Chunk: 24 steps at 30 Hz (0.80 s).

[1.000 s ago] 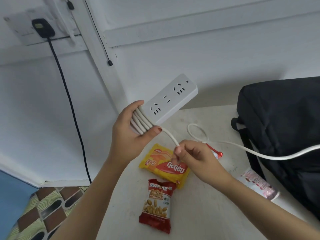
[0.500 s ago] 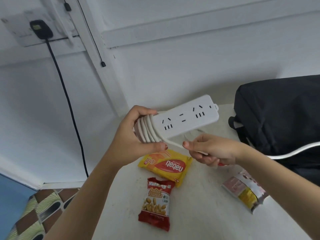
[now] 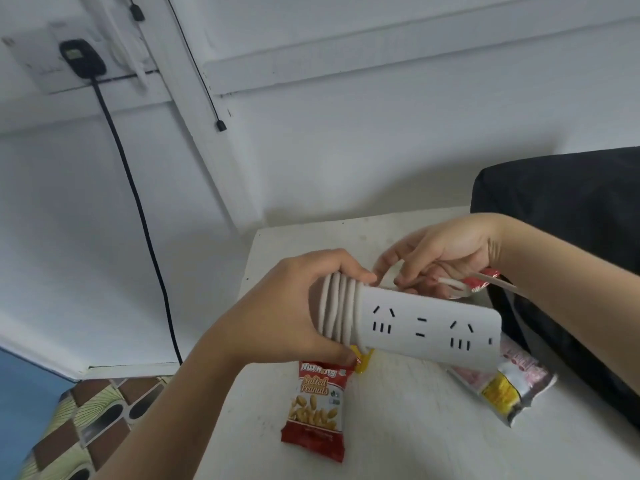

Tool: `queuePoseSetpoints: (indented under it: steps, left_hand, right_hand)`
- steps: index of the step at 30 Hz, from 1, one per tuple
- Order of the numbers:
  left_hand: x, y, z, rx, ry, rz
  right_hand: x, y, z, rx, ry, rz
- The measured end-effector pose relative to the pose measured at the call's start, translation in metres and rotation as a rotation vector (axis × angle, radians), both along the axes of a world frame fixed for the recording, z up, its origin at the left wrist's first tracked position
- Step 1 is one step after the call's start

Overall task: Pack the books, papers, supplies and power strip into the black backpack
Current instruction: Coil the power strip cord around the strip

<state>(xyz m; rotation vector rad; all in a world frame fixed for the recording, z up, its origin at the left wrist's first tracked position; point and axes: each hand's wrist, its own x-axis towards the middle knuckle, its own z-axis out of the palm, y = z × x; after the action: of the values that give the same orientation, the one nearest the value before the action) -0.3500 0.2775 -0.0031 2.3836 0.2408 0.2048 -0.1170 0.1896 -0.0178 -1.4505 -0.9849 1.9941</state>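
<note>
The left hand (image 3: 294,306) grips the strip (image 3: 426,330) by one end, fingers and thumb curled over the cord (image 3: 337,310) wound there. The strip is held above the table (image 3: 398,427), its long axis running left to right and dipping a little, free end pointing toward the backpack (image 3: 561,216), sockets facing the person. The right hand (image 3: 446,258) sits just behind the strip's far edge, fingers curled on the loose tail of cord. I'd judge it's the hand placed to lay the next turn.
</note>
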Motion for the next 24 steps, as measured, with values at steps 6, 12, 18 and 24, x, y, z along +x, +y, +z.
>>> queuePoseSetpoints:
  steps: [6, 12, 18, 24]
  left_hand:
    - [0.009, -0.005, -0.003, 0.22, 0.108, 0.061]
    - [0.008, 0.002, -0.003, 0.109, 0.068, 0.099]
    - [0.009, 0.0, -0.001, 0.137, 0.136, 0.055]
    - [0.022, -0.005, -0.018, 0.299, 0.262, 0.093]
  right_hand:
    - [-0.015, 0.005, 0.029, 0.075, -0.675, 0.158]
    - [-0.003, -0.003, 0.046, 0.044, -0.776, 0.186]
    - [-0.003, -0.005, 0.046, 0.102, -0.521, 0.035]
    - [-0.02, -0.009, 0.039, 0.209, -0.556, -0.197]
